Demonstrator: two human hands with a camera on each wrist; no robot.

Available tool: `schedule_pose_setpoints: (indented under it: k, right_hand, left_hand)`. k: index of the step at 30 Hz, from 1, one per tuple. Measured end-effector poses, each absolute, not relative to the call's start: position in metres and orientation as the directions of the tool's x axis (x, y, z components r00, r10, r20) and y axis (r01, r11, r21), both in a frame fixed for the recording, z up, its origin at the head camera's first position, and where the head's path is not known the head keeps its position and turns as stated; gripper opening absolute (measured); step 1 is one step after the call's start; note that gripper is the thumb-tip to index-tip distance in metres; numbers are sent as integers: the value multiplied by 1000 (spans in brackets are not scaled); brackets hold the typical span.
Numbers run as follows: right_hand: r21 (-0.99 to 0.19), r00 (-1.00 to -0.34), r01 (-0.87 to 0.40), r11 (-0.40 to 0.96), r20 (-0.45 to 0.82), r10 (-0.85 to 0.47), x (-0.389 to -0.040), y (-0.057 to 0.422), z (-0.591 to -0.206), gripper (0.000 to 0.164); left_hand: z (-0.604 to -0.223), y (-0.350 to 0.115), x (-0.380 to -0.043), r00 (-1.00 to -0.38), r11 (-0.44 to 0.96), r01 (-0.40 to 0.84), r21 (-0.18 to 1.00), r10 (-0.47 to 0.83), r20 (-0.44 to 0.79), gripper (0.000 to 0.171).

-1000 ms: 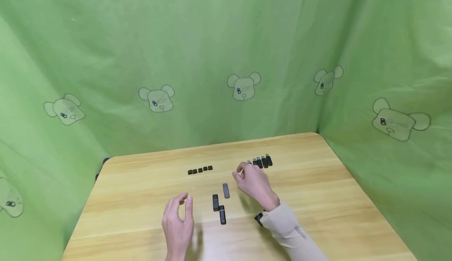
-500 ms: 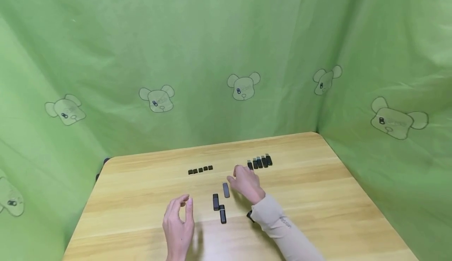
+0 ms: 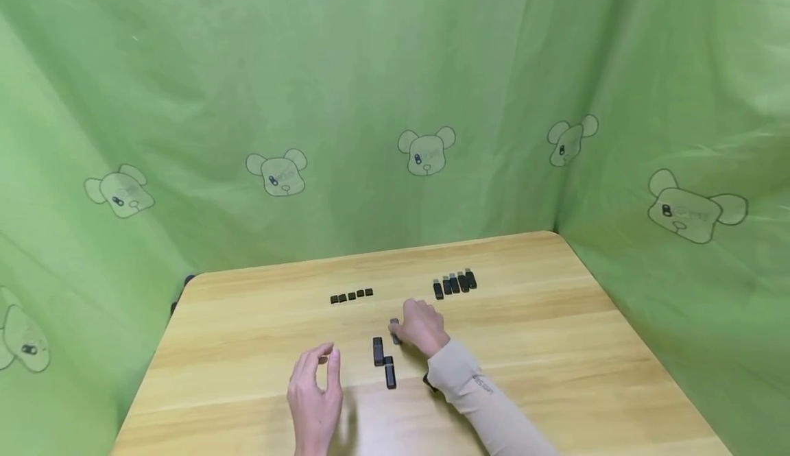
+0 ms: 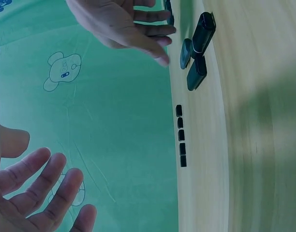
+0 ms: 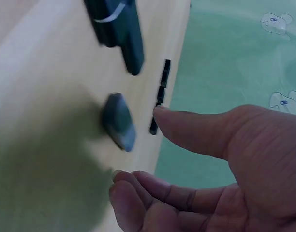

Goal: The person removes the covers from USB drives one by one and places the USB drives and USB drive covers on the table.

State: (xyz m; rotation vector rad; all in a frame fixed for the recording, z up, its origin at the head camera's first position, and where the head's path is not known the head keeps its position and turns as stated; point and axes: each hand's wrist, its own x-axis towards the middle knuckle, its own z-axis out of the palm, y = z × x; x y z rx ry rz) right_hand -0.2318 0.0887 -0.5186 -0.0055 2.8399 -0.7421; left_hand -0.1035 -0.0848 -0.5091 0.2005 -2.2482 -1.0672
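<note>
My right hand (image 3: 422, 327) is low over the table at a grey USB stick (image 5: 118, 122). In the right wrist view its thumb and fingers are spread apart beside the stick, with nothing between them. Two capped black USB sticks, one farther back (image 3: 378, 352) and one nearer (image 3: 390, 374), lie end to end to the left of that hand. My left hand (image 3: 315, 401) hovers left of these sticks, fingers loosely bent and thumb apart, holding nothing.
A row of several small black caps (image 3: 352, 296) lies toward the back of the wooden table (image 3: 247, 346). To their right is a row of several uncapped black USB sticks (image 3: 455, 283). A green curtain (image 3: 345, 99) encloses the back and sides.
My right hand has moved left and nearer from beside the uncapped sticks to the grey USB stick, leaving that whole row in sight. The left hand stays nearly still.
</note>
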Motion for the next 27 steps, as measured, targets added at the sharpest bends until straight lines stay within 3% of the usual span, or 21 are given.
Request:
schedule_pose_setpoints:
  k: [6, 27]
  right_hand:
    - [-473, -978, 54, 879, -205, -50, -232, 87, -530, 33]
    - [-483, -974, 81, 872, -225, -34, -237, 88, -534, 37]
  left_hand:
    - [-513, -86, -102, -786, 661, 130, 739, -386, 483, 11]
    - [-518, -86, -103, -797, 646, 127, 753, -385, 465, 11]
